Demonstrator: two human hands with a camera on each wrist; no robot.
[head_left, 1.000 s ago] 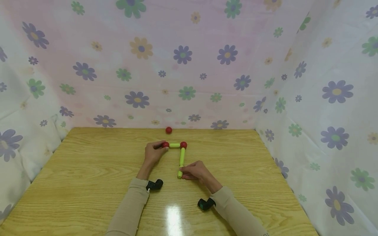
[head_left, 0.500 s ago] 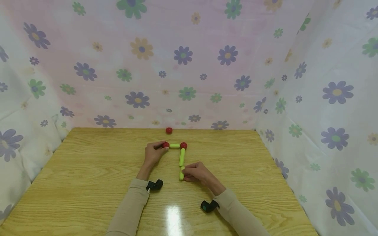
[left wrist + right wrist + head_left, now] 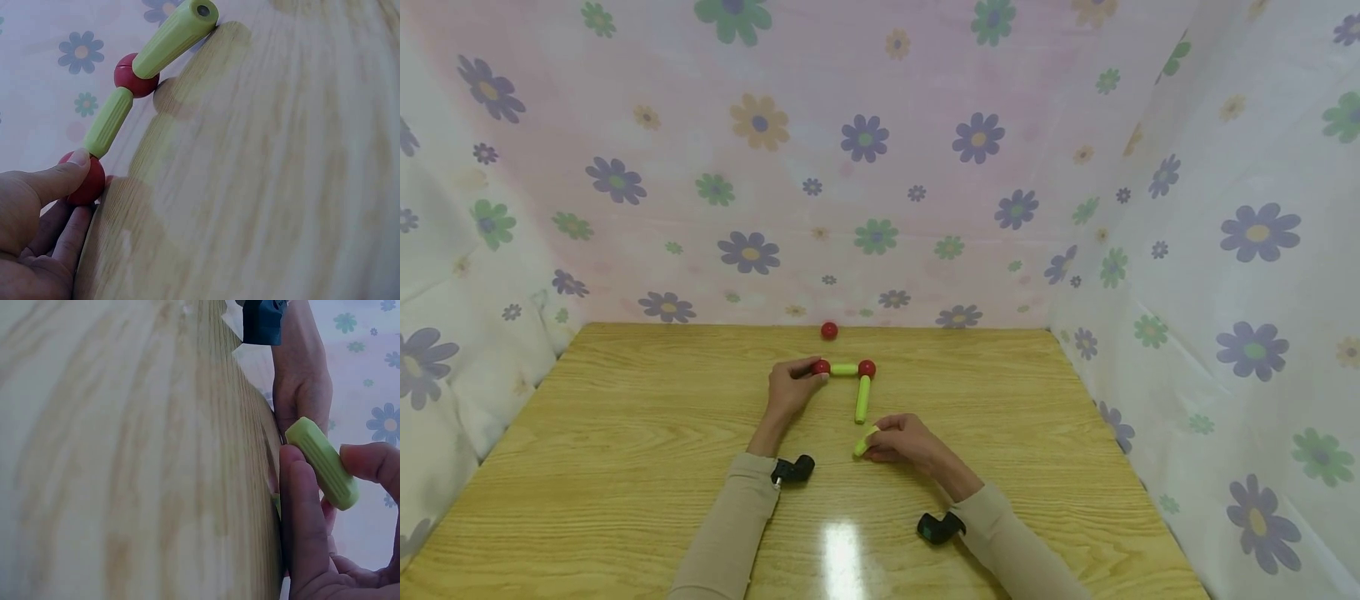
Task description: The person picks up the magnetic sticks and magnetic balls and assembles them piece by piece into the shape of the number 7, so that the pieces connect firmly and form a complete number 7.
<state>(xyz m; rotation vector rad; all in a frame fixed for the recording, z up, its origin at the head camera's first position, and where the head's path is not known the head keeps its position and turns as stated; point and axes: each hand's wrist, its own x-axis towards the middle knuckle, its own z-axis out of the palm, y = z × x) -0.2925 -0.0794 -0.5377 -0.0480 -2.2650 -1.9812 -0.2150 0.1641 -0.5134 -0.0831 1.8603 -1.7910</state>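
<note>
My left hand (image 3: 792,390) pinches a red ball (image 3: 92,181) between thumb and fingers. From that ball a short green rod (image 3: 109,122) runs to a second red ball (image 3: 867,368). A longer green rod (image 3: 862,400) joins this second ball and points toward me, its near end showing a dark round spot (image 3: 203,10) in the left wrist view. Below that end, my right hand (image 3: 910,443) pinches a loose short ribbed green rod (image 3: 322,464) between thumb and fingertips, tilted and apart from the joined pieces.
Another red ball (image 3: 829,331) lies at the back edge of the wooden table (image 3: 625,500). Flower-patterned cloth (image 3: 820,167) hangs behind and along both sides. Black wrist cameras (image 3: 942,528) sit at both sleeves.
The short green rod in my right hand has come away from the longer rod's near end and turned to a slant. The right hand has shifted slightly right; the left hand stays put.
</note>
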